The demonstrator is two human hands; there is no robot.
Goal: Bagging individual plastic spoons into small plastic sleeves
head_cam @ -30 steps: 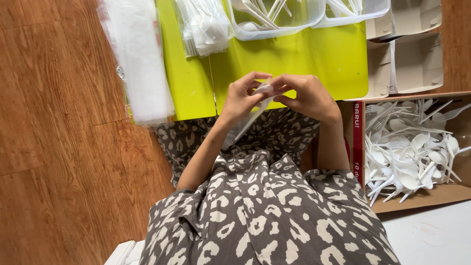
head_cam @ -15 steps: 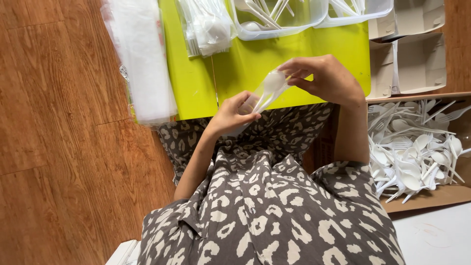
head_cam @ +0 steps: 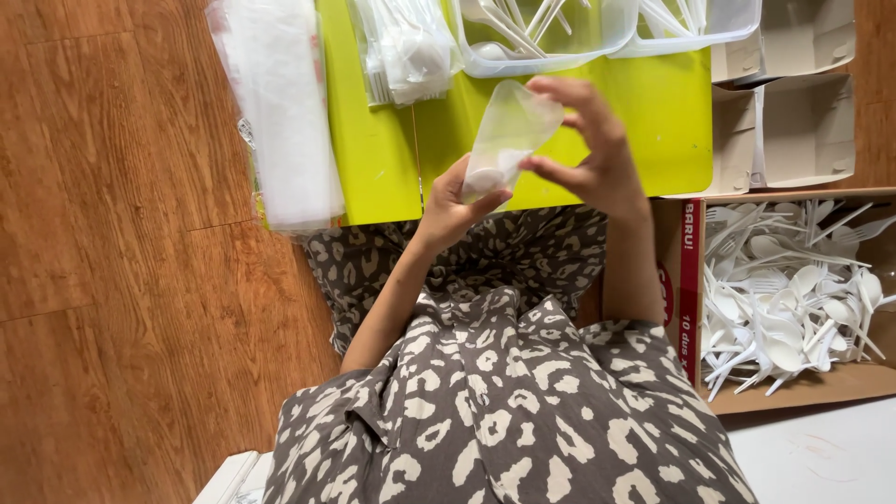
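Observation:
Both my hands hold one small clear plastic bag (head_cam: 511, 131) with something white inside, above the front edge of a lime-green table (head_cam: 653, 121). My left hand (head_cam: 455, 201) grips the bag's lower end. My right hand (head_cam: 588, 149) pinches its upper right side, fingers curled over the top. The bag tilts up to the right. My lap in a grey leopard-print garment fills the bottom of the view.
Clear tubs of white plastic cutlery (head_cam: 551, 37) stand at the table's far edge beside a bagged bundle (head_cam: 406, 47). A roll of clear bags (head_cam: 280, 112) lies at the left. A cardboard box of loose white spoons and forks (head_cam: 793, 299) sits on the right, folded cartons (head_cam: 793, 103) behind it.
My hands have moved apart and up. The bag, first bunched between both hands, is now stretched out and held higher over the green table.

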